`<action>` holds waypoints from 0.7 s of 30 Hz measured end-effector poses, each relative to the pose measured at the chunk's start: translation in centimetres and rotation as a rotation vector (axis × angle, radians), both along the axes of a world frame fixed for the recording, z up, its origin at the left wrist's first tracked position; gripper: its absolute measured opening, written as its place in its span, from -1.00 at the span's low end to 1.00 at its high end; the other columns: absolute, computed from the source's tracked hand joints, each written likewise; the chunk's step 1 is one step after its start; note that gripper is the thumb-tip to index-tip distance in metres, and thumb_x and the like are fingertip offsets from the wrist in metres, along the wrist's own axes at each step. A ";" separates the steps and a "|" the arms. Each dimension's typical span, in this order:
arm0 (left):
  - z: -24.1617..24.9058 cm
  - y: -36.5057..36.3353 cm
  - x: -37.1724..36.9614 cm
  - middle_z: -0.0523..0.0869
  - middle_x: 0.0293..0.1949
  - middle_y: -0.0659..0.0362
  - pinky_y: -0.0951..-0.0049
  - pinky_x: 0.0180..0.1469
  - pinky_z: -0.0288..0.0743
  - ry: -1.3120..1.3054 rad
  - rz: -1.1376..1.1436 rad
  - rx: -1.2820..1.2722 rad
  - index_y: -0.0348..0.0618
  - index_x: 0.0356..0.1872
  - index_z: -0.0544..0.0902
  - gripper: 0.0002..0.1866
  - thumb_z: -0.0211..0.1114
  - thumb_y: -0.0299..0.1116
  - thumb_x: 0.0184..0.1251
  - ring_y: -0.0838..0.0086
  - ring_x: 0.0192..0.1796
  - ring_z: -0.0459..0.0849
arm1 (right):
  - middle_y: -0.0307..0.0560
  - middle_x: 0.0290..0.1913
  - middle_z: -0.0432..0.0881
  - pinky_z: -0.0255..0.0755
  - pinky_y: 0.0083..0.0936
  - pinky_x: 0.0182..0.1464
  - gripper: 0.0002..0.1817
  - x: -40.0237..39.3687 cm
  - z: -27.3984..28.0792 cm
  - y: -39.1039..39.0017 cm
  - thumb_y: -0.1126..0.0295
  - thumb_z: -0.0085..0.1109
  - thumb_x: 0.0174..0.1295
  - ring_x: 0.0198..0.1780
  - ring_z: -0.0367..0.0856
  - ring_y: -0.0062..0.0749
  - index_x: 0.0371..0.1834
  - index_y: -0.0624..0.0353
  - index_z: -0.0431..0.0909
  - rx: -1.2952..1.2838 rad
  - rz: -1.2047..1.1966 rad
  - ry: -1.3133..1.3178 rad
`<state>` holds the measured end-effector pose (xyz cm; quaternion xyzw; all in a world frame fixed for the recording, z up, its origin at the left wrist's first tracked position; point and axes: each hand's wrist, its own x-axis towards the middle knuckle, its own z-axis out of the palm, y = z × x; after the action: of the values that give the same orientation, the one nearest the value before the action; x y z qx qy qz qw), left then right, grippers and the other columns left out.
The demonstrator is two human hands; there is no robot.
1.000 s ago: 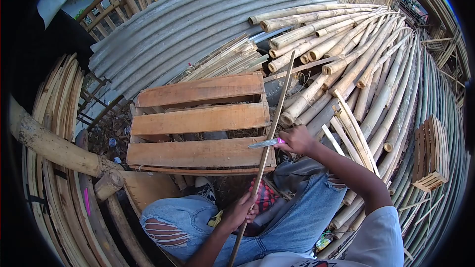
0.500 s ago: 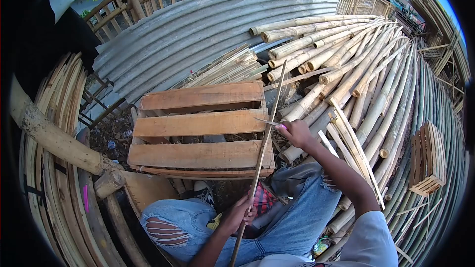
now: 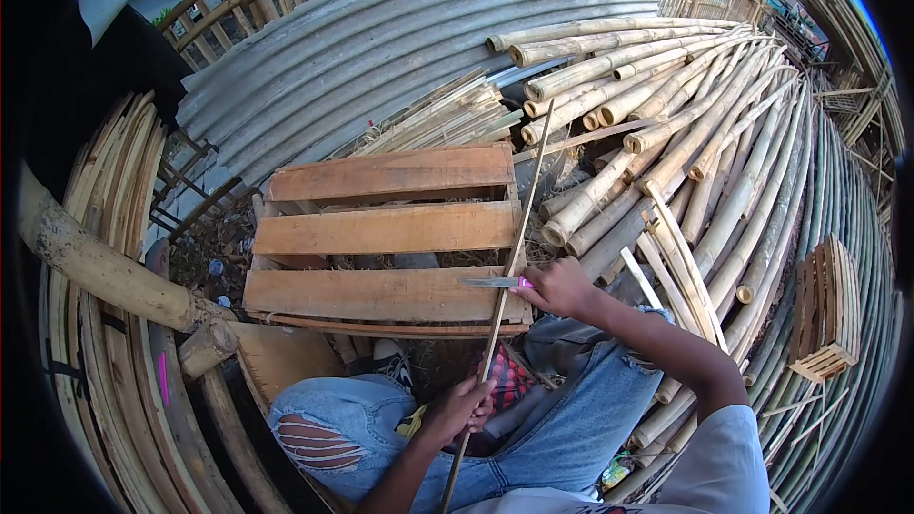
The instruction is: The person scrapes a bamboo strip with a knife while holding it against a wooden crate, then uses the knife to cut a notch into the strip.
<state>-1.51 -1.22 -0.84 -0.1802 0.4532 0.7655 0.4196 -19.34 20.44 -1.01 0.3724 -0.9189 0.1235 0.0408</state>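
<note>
My left hand (image 3: 461,406) is wrapped round the lower part of a long thin bamboo strip (image 3: 492,347), which slants up and away over the right end of a wooden crate (image 3: 381,227). My right hand (image 3: 564,287) grips a knife (image 3: 495,282) by its pink handle. The blade points left and lies across the strip, touching or very near it, above the crate's nearest slat. Below the crate, between my legs, a red and black checkered item (image 3: 507,379) is partly hidden.
Bamboo poles (image 3: 647,138) are piled to the right, with split bamboo pieces (image 3: 681,266) beside my right arm. A small slatted crate (image 3: 824,309) rests farther right. Corrugated metal sheeting (image 3: 419,33) stands behind. At left are a thick bamboo post (image 3: 105,262) and stacked strips (image 3: 109,162).
My right hand has drawn the knife down along the strip, closer to my left hand and my body. My left hand keeps its hold in nearly the same place.
</note>
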 end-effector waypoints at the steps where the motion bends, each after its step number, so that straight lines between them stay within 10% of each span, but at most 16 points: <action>1: -0.1 0.1 0.1 0.27 -0.59 0.38 0.69 -0.65 0.13 0.014 -0.001 -0.031 -0.07 -0.21 0.36 -0.80 0.03 -0.18 0.48 0.76 -0.67 0.19 | -0.03 -0.76 0.48 0.32 -0.26 -0.64 -0.45 0.1 0.2 0.0 -0.18 -0.17 0.31 -0.68 0.52 -0.10 -0.39 0.07 0.58 0.027 -0.011 0.015; 9: 0.0 -0.2 0.2 0.29 -0.60 0.36 0.70 -0.65 0.14 0.049 -0.018 -0.038 -0.04 -0.30 0.29 -0.80 0.08 -0.22 0.45 0.76 -0.67 0.22 | 0.04 -0.72 0.51 0.37 -0.14 -0.56 -0.39 -6.9 0.5 3.7 -0.14 -0.21 0.35 -0.63 0.54 0.01 -0.57 0.15 0.53 0.006 -0.508 0.040; 15: -0.3 -0.7 0.1 0.26 -0.64 0.38 0.72 -0.66 0.06 -0.109 0.015 0.140 0.00 -0.40 0.29 -0.69 -0.05 -0.06 0.50 0.76 -0.70 0.15 | 0.06 -0.77 0.41 0.33 -0.13 -0.56 -0.44 -1.6 -0.8 1.6 -0.15 -0.17 0.33 -0.65 0.49 0.03 -0.52 0.12 0.51 0.002 0.068 -0.101; 21: -0.3 -0.8 0.1 0.21 -0.68 0.39 0.69 -0.68 0.04 -0.086 -0.002 0.128 0.00 -0.48 0.25 -0.62 -0.10 0.00 0.50 0.75 -0.71 0.12 | 0.01 -0.75 0.46 0.32 -0.19 -0.59 -0.42 -6.0 -0.9 1.7 -0.18 -0.15 0.30 -0.65 0.51 -0.04 -0.57 0.09 0.51 -0.026 -0.105 0.057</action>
<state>-1.38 -1.99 -1.14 -0.1854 0.3853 0.7840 0.4500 -25.35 22.11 -1.88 0.3266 -0.9339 0.1226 0.0785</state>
